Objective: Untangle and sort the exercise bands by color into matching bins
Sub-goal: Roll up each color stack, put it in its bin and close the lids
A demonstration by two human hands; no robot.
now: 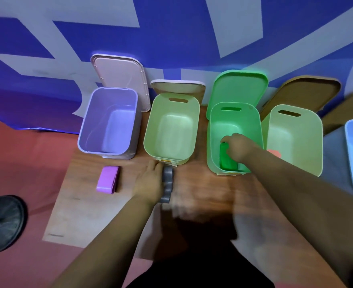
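On the wooden table (202,190), the left hand (148,181) is laid flat with fingers extended. Its edge touches the grey band (167,183) at its three o'clock, and nothing is gripped. At nine o'clock of that hand, apart from it, the purple band (108,179) is found folded flat. Farther out, at one o'clock, the right hand (239,148) is lowered into the bright green bin (254,121). Its fingers are bent down over the green band (226,162), which lies against the near wall. Whether that band is pinched or released cannot be told through the blur.

The bands are judged light, soft and limp, with a somewhat grippy surface. Each is best pinched across the middle of its fold, so that no loop is left dangling.

Three bands are confirmed: one grey, one purple, one green. A reddish patch (274,153) in the yellow-green bin (315,142) is not identifiable. Five bins are counted from ten to three o'clock: the lilac bin (86,125), the pale green bin (150,129), the bright green, the yellow-green, and the blue bin (352,146), cut by the frame. Four raised lids (119,75) are seen behind them.
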